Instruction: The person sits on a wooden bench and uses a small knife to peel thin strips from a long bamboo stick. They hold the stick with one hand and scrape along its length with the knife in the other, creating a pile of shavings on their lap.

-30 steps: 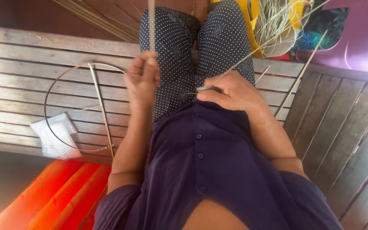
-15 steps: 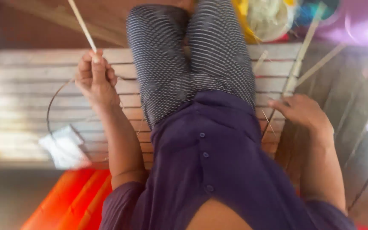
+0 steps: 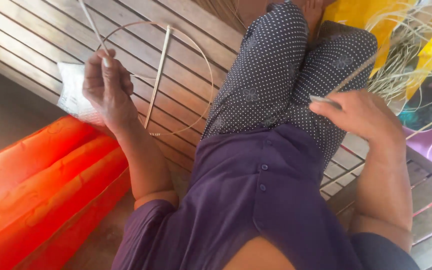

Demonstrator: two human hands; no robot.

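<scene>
Head view of a seated person at work with plant strips on a slatted wooden platform [image 3: 36,37]. The left hand [image 3: 107,87] is closed, pinching a thin pale strip of cane [image 3: 92,25] between thumb and fingers [image 3: 107,61]; the strip rises up and away out of the frame. The right hand [image 3: 363,114] is closed around a small grey-bladed tool [image 3: 324,100] and a second pale strip [image 3: 354,75], which slants toward the loose bundle of straw-coloured fibres [image 3: 411,55] beside the yellow plastic sheet [image 3: 361,15]. A thin circular wire hoop [image 3: 208,75] with one straight pale stick [image 3: 157,80] across it lies flat on the slats just beyond the left hand, near a white plastic packet [image 3: 71,92]. Judged step: a strip is being prepared. The next move would call for bringing the held strip down to the hoop with a steady pinch.
</scene>
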